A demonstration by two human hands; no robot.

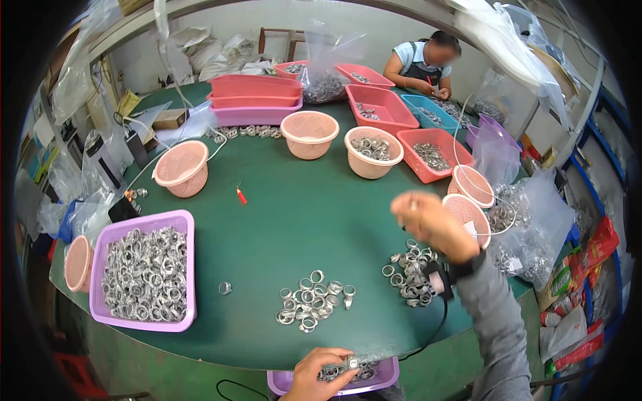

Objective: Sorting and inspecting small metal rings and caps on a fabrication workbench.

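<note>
Holding one ring [352, 363]: left hand [315, 375] (right hand [433, 224] raised; one stray ring [225, 288]).

I have a tray [191, 267] of rings [144, 277] at the left of the worktop [267, 227], a lone ring [225, 288] to its right, then a central pile [311, 301] and, farther right, another pile [406, 279]. Behind the piles, I see one basket [309, 148] left of a filled basket [369, 168]. Before the near edge sits a second tray [275, 381], also holding rings.

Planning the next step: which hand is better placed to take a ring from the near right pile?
Probably the right hand, close to that pile; the left hand holds a ring farther off.
</note>
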